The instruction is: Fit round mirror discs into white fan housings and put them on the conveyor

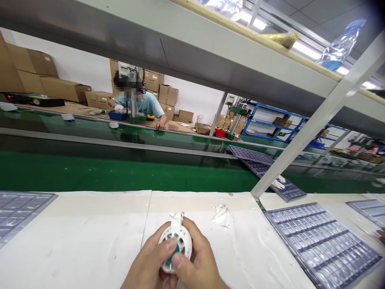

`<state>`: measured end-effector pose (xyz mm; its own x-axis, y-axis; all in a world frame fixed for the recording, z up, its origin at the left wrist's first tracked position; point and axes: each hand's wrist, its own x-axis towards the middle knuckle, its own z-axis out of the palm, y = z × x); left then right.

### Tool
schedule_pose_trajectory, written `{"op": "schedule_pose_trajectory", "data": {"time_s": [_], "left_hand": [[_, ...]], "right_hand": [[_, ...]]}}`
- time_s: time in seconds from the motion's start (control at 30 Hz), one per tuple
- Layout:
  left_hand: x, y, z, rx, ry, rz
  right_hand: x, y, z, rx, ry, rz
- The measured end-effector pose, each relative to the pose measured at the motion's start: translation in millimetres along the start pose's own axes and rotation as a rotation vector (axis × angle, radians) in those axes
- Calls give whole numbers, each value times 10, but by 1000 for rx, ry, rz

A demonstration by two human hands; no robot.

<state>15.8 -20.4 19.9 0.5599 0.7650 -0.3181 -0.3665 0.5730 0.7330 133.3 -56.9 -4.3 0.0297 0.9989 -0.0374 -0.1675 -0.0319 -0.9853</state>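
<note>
Low in the middle of the head view, both hands grip a round white plastic housing (186, 242) with slots around its face and a clip-like tab at its top. A blue round piece (172, 257) shows at its centre, partly covered by the thumbs. My left hand (155, 255) wraps the left side, its thumb pressed on the face near the blue piece. My right hand (200, 257) holds the right side, with its thumb on the lower face. The fingers beneath the housing are mostly hidden.
A crumpled white scrap (221, 214) lies on the white table (90, 241). Clear plastic trays stand right (325, 241) and left (21, 212). Beyond runs a green conveyor belt (120, 172). A slanted metal post (313, 124) supports the overhead shelf (195, 52). A co-worker (153, 106) sits across.
</note>
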Motion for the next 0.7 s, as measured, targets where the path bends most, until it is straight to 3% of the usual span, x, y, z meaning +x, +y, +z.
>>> {"op": "schedule_pose_trajectory", "data": {"time_s": [0.07, 0.23, 0.37, 0.5, 0.7], "left_hand": [[88, 30, -38, -27, -6, -32], [242, 164, -184, -170, 100, -74], [233, 228, -204, -163, 198, 7], [219, 233, -198, -99, 207, 37], [247, 192, -329, 261, 208, 209]], "right_hand": [[91, -78, -67, -7, 21, -13], [255, -124, -311, -162, 376, -59], [292, -58, -353, -184, 425, -72], [317, -65, -337, -186, 412, -52], [169, -379, -466, -276, 430, -67]]}}
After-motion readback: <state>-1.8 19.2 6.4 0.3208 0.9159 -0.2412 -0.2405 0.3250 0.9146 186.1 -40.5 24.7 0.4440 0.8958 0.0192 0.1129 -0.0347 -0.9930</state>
